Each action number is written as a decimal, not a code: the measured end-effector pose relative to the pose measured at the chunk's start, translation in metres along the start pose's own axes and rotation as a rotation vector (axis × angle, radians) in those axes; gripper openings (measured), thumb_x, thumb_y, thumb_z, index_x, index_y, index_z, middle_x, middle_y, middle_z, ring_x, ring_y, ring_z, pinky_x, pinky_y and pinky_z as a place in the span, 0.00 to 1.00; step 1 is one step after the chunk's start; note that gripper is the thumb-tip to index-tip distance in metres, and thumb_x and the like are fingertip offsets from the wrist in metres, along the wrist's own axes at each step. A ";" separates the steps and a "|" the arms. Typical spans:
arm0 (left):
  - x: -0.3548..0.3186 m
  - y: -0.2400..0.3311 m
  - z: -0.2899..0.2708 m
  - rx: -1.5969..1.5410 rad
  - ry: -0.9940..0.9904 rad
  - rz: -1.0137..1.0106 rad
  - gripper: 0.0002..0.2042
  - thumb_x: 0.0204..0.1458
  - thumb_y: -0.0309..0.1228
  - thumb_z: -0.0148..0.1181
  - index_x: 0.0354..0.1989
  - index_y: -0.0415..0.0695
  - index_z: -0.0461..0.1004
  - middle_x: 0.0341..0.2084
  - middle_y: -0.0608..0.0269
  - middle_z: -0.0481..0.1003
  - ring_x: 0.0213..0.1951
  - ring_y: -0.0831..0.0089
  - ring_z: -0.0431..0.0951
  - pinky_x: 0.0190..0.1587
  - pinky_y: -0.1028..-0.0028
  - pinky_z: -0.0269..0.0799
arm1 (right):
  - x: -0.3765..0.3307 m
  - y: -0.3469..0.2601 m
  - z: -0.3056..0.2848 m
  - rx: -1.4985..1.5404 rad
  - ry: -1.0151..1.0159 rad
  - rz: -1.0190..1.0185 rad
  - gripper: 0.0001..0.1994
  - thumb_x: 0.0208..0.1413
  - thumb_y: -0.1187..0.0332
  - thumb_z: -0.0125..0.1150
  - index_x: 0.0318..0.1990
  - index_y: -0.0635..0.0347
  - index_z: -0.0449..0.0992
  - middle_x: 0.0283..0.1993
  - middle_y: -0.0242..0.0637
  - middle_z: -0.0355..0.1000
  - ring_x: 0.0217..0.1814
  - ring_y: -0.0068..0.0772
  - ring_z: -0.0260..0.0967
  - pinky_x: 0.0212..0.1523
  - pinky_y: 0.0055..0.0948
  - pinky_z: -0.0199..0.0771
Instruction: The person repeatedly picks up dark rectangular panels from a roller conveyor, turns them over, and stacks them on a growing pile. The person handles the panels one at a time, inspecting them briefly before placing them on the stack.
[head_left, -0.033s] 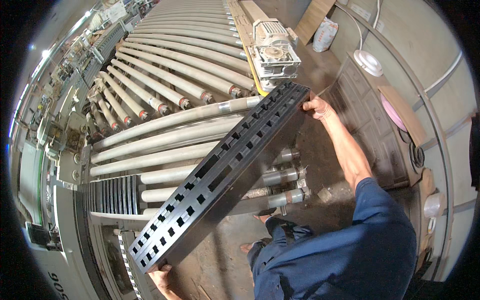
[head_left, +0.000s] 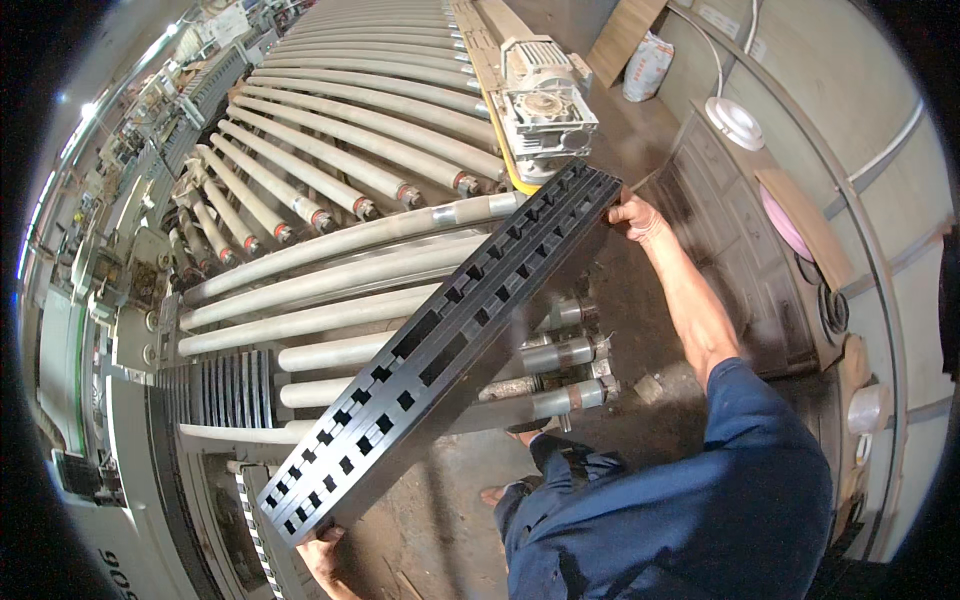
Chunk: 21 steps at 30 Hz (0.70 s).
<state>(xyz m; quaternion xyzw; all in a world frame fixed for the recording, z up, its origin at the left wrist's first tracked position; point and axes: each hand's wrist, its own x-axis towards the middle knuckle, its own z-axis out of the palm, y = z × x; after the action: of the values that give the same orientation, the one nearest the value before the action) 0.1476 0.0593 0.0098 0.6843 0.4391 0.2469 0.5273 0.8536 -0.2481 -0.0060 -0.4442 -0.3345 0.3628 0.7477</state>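
Observation:
I hold a long black slotted panel (head_left: 431, 347) slantwise in front of me, from lower left to upper right. Rows of rectangular cut-outs run along its face, with two larger openings near the middle. My left hand (head_left: 320, 552) grips its near, lower-left end; some of those fingers are hidden beneath it. At the far, upper-right end my right hand (head_left: 636, 215) is closed round the corner, thumb on the edge. Under and beyond the panel lie the pale rollers (head_left: 340, 257) of a conveyor; whether the panel touches them I cannot tell.
A dusty motor with gearbox (head_left: 548, 110) stands just beyond the panel's far end. Black ribbed bellows (head_left: 235, 390) and a white machine housing (head_left: 128, 430) are at the left. Dark panelled boards (head_left: 730, 235) lean along the right wall, below a white round fitting (head_left: 735, 124).
The panel has tipped slightly, so its slotted face shows a little more. Both hands keep their hold at its ends.

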 end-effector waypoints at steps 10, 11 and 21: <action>-0.007 0.026 0.057 0.254 -0.035 -0.034 0.24 0.37 0.26 0.66 0.48 0.37 0.74 0.39 0.59 0.77 0.42 0.62 0.75 0.47 0.65 0.70 | -0.022 0.049 -0.067 -0.146 0.055 0.064 0.45 0.31 0.65 0.81 0.63 0.60 0.67 0.59 0.33 0.72 0.64 0.32 0.64 0.66 0.36 0.59; -0.007 0.001 0.032 0.216 0.003 -0.140 0.26 0.38 0.26 0.66 0.51 0.37 0.73 0.41 0.58 0.76 0.43 0.62 0.75 0.49 0.64 0.70 | -0.016 0.050 -0.059 -0.101 0.038 0.051 0.48 0.31 0.61 0.83 0.65 0.59 0.65 0.61 0.33 0.70 0.66 0.31 0.60 0.68 0.36 0.54; -0.017 -0.033 0.035 -0.200 0.251 -0.046 0.32 0.39 0.24 0.68 0.58 0.34 0.67 0.49 0.55 0.74 0.48 0.62 0.74 0.53 0.64 0.69 | -0.004 0.031 0.004 -0.087 0.673 0.014 0.58 0.43 0.21 0.47 0.69 0.64 0.54 0.74 0.37 0.48 0.76 0.34 0.40 0.74 0.41 0.38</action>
<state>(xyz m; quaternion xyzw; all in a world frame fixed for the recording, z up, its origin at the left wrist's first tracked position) 0.1559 0.0290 -0.0303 0.5817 0.4904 0.3608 0.5394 0.8401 -0.2394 -0.0331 -0.5730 -0.0810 0.1863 0.7940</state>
